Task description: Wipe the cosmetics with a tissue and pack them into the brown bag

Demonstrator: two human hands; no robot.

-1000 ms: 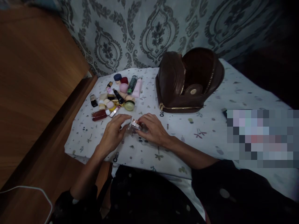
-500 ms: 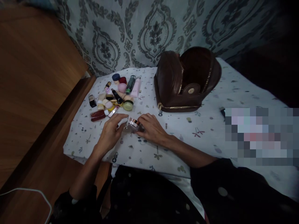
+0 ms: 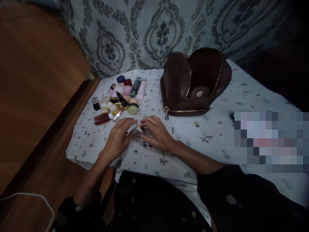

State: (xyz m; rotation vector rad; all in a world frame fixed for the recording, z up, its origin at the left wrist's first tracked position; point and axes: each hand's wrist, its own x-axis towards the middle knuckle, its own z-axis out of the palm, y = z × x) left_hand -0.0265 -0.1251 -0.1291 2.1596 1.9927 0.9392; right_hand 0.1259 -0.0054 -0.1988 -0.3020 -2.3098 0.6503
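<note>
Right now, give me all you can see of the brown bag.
The brown bag looks like smooth leather. It gapes open, gold-toned zipper teeth parted; the inside is too dark to read. A rounded tab with a gold-toned stud sits at the front of the opening. A second zip runs low along the front, its pull at the picture's left. It rests upright on the white patterned cloth; neither the left hand nor the right hand touches it.
</note>
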